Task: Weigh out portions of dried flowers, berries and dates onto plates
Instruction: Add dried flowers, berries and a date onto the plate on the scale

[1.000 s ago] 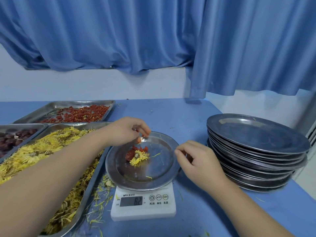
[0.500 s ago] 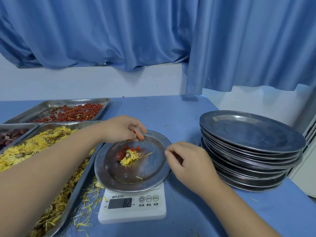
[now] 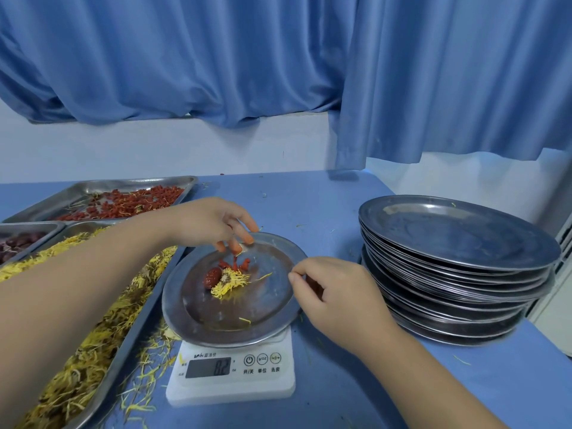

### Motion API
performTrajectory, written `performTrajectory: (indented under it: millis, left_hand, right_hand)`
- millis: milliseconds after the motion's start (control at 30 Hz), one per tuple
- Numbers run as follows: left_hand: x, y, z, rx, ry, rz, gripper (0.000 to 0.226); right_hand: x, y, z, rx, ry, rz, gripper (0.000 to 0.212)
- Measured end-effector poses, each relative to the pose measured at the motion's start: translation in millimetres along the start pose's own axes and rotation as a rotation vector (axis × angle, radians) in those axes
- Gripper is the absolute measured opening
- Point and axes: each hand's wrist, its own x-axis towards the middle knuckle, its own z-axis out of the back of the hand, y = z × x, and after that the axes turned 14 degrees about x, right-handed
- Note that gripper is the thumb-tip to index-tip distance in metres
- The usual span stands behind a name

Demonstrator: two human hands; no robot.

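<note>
On the scale (image 3: 230, 382), near centre: plate (image 3: 185, 320) carrying date (image 3: 212, 277), flower (image 3: 230, 281), berries (image 3: 235, 264). Left hand (image 3: 207, 224) hovers over far rim, fingers (image 3: 247, 230) loosely spread, probably topping up berries. Right hand (image 3: 337, 295) pinches right rim, likely steadying.

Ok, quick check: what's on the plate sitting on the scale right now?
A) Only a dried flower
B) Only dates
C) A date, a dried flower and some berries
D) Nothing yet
C: the plate on the scale holds one dark red date, a yellow dried flower and a few red berries clustered just left of its centre.
</note>
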Motion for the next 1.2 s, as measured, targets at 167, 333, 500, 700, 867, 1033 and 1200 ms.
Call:
performTrajectory:
  millis: [167, 333, 500, 700, 867, 1033, 1200]
  left_hand:
    - [0, 0, 2, 0.018, -0.047, -0.013, 0.037]
    - [2, -3, -3, 0.21, -0.164, -0.028, 0.025]
    - [1, -3, -8, 0.358, -0.215, -0.016, 0.018]
    - [-6, -2, -7, 0.432, -0.181, -0.026, 0.014]
    - [-12, -5, -4, 0.293, -0.148, -0.009, 0.022]
    - [-15, -2, -5, 0.122, -0.151, 0.009, 0.025]
    - [-12, 5, -14, 0.009, -0.122, 0.031, 0.011]
  right_hand:
    - [0, 1, 0, -0.014, 0.003, 0.007, 0.026]
    - [0, 2, 1, -0.02, 0.002, 0.033, 0.027]
    - [0, 4, 1, -0.027, -0.002, 0.045, 0.023]
    - [0, 4, 2, -0.022, -0.004, 0.048, 0.02]
    - [0, 4, 3, -0.024, -0.007, 0.046, 0.019]
    - [0, 4, 3, -0.044, -0.004, 0.054, 0.019]
    - [0, 4, 3, -0.036, 0.002, 0.049, 0.02]
